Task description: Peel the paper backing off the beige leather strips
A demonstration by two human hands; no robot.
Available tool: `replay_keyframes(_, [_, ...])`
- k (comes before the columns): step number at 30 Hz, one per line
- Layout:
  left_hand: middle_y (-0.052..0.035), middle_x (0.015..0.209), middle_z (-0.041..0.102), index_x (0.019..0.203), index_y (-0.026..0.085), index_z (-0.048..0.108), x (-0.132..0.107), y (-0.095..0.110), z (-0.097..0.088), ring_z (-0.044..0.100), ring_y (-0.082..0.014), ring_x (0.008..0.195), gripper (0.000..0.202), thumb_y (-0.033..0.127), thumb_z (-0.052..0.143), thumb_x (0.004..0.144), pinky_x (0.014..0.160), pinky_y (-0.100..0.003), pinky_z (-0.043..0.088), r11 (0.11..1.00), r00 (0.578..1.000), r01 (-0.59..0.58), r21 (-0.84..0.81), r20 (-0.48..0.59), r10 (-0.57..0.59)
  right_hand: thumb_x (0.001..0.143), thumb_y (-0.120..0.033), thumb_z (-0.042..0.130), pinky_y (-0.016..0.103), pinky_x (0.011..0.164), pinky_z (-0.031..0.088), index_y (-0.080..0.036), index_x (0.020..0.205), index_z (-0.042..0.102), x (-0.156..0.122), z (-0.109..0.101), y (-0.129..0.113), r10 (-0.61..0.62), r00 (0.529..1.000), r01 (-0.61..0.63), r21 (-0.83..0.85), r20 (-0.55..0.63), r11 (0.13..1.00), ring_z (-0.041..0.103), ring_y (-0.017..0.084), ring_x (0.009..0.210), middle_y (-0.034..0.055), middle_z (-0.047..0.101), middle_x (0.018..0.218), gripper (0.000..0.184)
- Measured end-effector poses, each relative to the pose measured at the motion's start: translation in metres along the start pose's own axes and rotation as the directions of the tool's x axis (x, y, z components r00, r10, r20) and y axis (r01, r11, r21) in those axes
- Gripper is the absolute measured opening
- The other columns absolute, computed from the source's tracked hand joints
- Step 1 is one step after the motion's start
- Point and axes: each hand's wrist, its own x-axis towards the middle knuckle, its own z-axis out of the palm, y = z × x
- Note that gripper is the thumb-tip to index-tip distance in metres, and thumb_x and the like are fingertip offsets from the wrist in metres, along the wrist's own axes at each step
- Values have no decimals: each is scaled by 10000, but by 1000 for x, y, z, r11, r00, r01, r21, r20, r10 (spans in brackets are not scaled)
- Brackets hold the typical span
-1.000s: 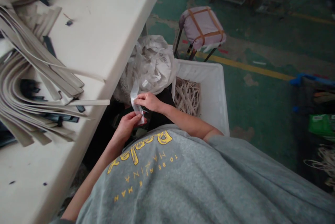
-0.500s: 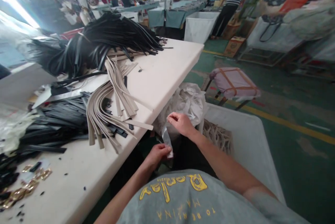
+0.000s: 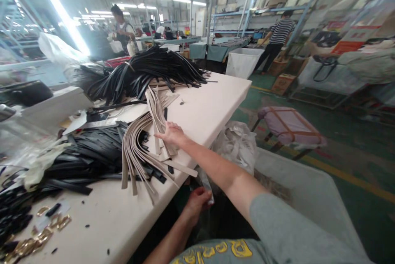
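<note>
Head view: leaving the strip [image 3: 206, 181] pinched in the left hand [image 3: 196, 201], the right hand [image 3: 173, 134] has beige straps [image 3: 154, 106] under parted fingers, none visibly gripped, dividing the work.

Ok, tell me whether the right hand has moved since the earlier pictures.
Yes, leftward: the right hand has gone from outside the edge of the table to over its top, by the beige straps.

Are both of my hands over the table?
No, only your right hand is over the table; your left hand is beyond its edge, holding a pale strip.
</note>
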Motion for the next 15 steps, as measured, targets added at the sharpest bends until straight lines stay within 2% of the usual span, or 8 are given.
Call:
replay_keyframes(3, [-46, 716, 665, 712, 180, 675, 0, -3, -2, 617, -169, 653, 536, 581, 940, 476, 684, -323, 488, 1000, 999, -1, 31, 36, 0, 787, -527, 781, 456, 1118, 425, -93, 1353, 558, 18, 13, -12, 37, 998, -40, -81, -44, 996, 539, 340, 1308, 223, 572, 1406, 747])
replay_keyframes(5, [-56, 746, 677, 693, 213, 687, -2, -3, -4, 642, -189, 696, 458, 569, 928, 536, 724, -351, 494, 999, 998, -9, 42, 68, 6, 821, -454, 763, 421, 1106, 435, -88, 1296, 602, 27, 14, -12, 64, 997, -67, -75, -50, 995, 557, 322, 1296, 225, 593, 1379, 620])
replay_keyframes(9, [-55, 766, 677, 685, 249, 700, -6, 0, -6, 660, -190, 721, 412, 592, 907, 584, 758, -359, 493, 999, 995, -21, 48, 101, 16, 891, -249, 644, 376, 1017, 501, -111, 1136, 697, 40, 1, -1, 117, 993, -117, -14, 12, 993, 652, 288, 1201, 195, 697, 1238, 286])
replay_keyframes(13, [-75, 776, 696, 726, 229, 702, -7, 3, -3, 664, -184, 687, 486, 633, 905, 547, 699, -341, 490, 999, 995, -19, 35, 97, 15, 821, -136, 646, 368, 938, 548, -109, 1005, 709, 43, -13, 5, 156, 985, -162, 86, 69, 983, 697, 292, 1129, 196, 738, 1157, 196])
replay_keyframes(15, [-85, 785, 704, 767, 200, 693, -8, 5, -1, 662, -180, 663, 547, 657, 894, 542, 660, -323, 490, 1000, 994, -19, 9, 106, 18, 850, -126, 602, 301, 818, 580, -113, 956, 681, 40, -18, 4, 140, 984, -158, 182, 112, 970, 741, 229, 970, 164, 768, 1050, 132])
